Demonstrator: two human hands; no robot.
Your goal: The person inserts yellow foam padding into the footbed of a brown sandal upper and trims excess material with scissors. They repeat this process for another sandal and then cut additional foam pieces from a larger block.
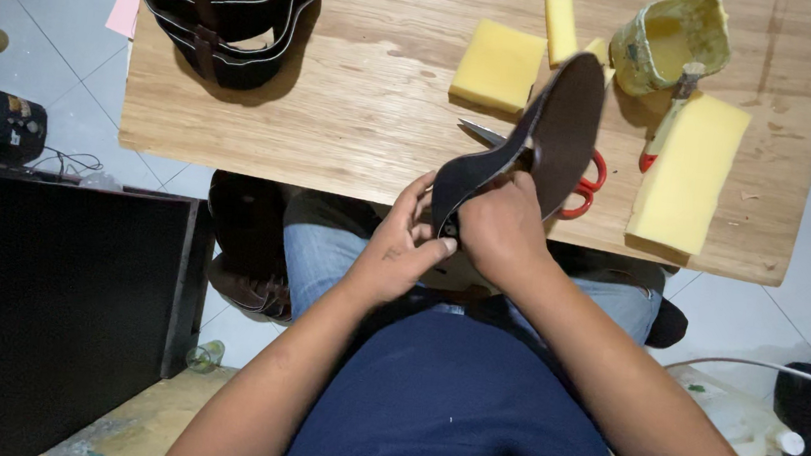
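Above the lap, both hands (pixel 455 233) on dark sole (pixel 543 142).

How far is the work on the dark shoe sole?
Done: a stack of dark strapped sandals sits on the table. In hand: left hand and right hand hold a bare dark sole. Left: it shows no straps yet.

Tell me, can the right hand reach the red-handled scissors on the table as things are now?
Probably yes: the scissors lie just beyond the right hand, nothing between. But that hand already holds the dark sole, so its grip is occupied.
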